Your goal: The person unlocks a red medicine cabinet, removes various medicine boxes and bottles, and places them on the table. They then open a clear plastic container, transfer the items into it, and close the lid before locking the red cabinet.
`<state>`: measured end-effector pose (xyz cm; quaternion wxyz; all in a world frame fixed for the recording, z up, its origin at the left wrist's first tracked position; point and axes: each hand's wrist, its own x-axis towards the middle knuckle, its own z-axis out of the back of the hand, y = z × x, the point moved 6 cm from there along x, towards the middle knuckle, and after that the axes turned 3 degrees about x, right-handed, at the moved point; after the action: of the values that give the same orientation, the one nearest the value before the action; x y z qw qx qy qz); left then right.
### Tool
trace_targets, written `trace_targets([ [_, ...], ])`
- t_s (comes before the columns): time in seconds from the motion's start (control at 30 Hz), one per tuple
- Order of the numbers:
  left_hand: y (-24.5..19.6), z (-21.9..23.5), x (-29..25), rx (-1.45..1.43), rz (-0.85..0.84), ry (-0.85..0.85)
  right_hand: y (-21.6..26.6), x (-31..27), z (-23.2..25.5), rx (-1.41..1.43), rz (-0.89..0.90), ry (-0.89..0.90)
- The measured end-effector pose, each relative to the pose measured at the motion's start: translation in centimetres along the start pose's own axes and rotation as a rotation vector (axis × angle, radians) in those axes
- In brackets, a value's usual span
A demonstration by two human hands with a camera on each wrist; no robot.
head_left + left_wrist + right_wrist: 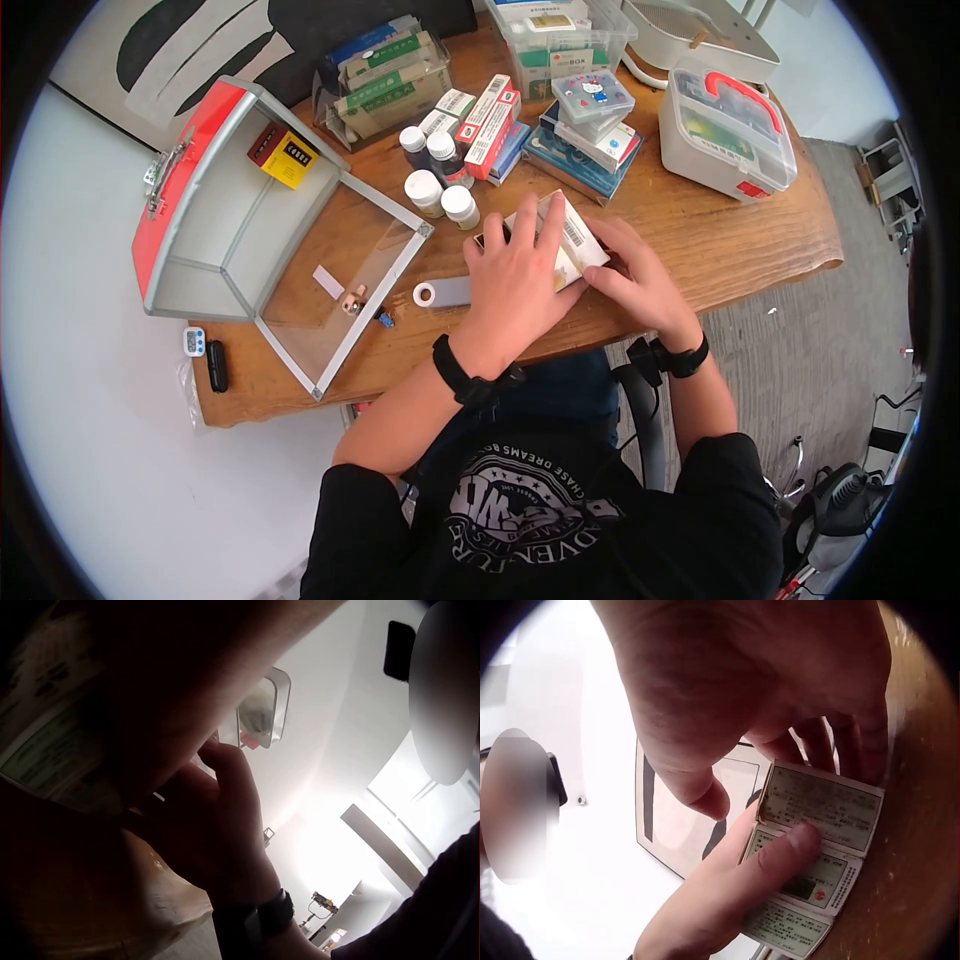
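Observation:
A stack of small white medicine boxes [577,243] with printed panels stands over the table's front part. My left hand [515,285] grips it in the head view, fingers spread over the top. In the right wrist view the left thumb [806,838] presses the middle one of three box faces [821,801]. At the stack's right end is my right hand [648,282], its fingers curled round the far side. Its thumb overlaps the near corner in the head view. The left wrist view is dark; a green printed box side [64,754] shows there.
An open red-lidded case [190,200] lies at left, its clear panel on the table. White-capped bottles [424,190], a red-and-white box [488,128] and blue boxes [575,160] stand behind the hands. Farther right is a red-handled plastic box [720,140]. A tape roll [425,294] lies left.

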<state>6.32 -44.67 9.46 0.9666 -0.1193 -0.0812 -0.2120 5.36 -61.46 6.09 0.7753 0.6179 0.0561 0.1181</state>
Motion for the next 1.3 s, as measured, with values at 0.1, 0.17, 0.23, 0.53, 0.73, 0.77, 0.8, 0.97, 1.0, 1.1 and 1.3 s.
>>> trace_targets([
  [0.1,0.1,-0.1,-0.4,-0.036,-0.040,0.009,-0.1,-0.9,-0.3,0.000,0.066,-0.027],
  [0.17,0.1,0.0,-0.3,-0.064,-0.086,-0.008,0.0,-1.2,-0.7,-0.006,0.073,-0.043],
  [0.23,0.3,0.2,-0.5,-0.069,-0.105,-0.020,0.5,-1.5,-1.1,-0.011,0.082,-0.060],
  [0.53,2.6,8.9,-4.3,-0.130,-0.112,-0.084,7.2,-2.6,-3.5,0.015,0.297,-0.031],
  [0.73,10.7,13.9,-8.0,-0.028,-0.006,-0.267,5.3,0.1,-5.9,0.118,0.318,-0.039],
  [0.77,12.5,14.5,-8.4,0.000,0.062,-0.276,4.3,0.4,-6.1,0.135,0.296,-0.056],
  [0.8,14.5,14.8,-8.6,0.018,0.082,-0.280,3.6,0.5,-6.3,0.149,0.304,-0.035],
  [0.97,26.2,15.5,-8.2,0.194,0.231,-0.343,-1.5,0.4,-4.9,0.224,0.086,-0.110],
  [1.0,27.8,15.3,-7.7,0.200,0.230,-0.343,-2.4,0.3,-4.4,0.251,0.021,-0.122],
  [1.1,33.6,13.9,-5.8,0.248,0.386,-0.294,-3.8,-0.3,-3.5,0.271,0.015,-0.151],
  [1.3,41.6,11.6,-1.6,0.306,0.461,-0.169,-3.2,-0.5,-3.6,0.274,0.002,-0.146],
])
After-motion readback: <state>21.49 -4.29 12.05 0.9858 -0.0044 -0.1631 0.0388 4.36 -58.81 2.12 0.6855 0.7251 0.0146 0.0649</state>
